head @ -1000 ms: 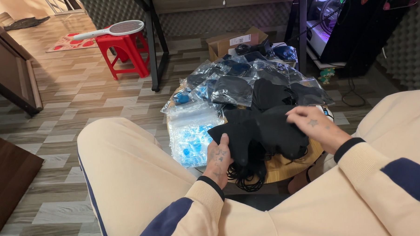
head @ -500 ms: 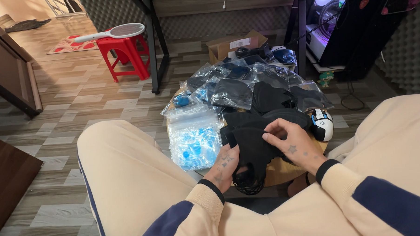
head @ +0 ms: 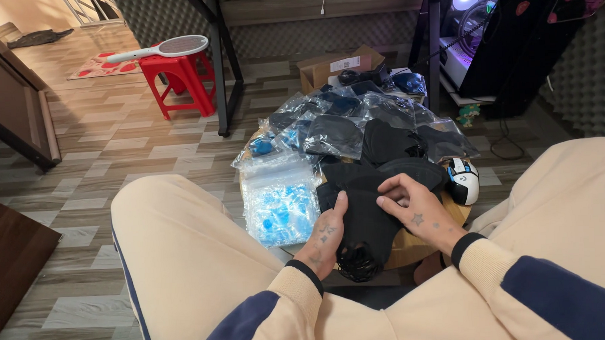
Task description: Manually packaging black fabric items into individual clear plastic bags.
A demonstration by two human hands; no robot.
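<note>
A black fabric pouch (head: 366, 215) lies on a small round wooden table (head: 412, 248) between my knees. My left hand (head: 326, 237) grips its left edge, thumb on top. From the right, my right hand (head: 416, 209) has its fingers curled on the pouch's upper part. A coil of black cord (head: 357, 264) hangs below the pouch. Just right of my right hand sits a white and black computer mouse (head: 462, 180). Behind the pouch is a heap of black items in clear plastic bags (head: 354, 124).
A stack of clear zip bags with blue contents (head: 279, 203) lies left of the pouch. An open cardboard box (head: 339, 67) stands behind the heap. A red plastic stool (head: 177, 82) carries a racket-shaped swatter (head: 171, 47). A lit computer tower (head: 475, 33) stands back right.
My right hand came in from the right side of the heap onto the pouch. Both hands have drawn the pouch together and toward me. The mouse has come into view.
</note>
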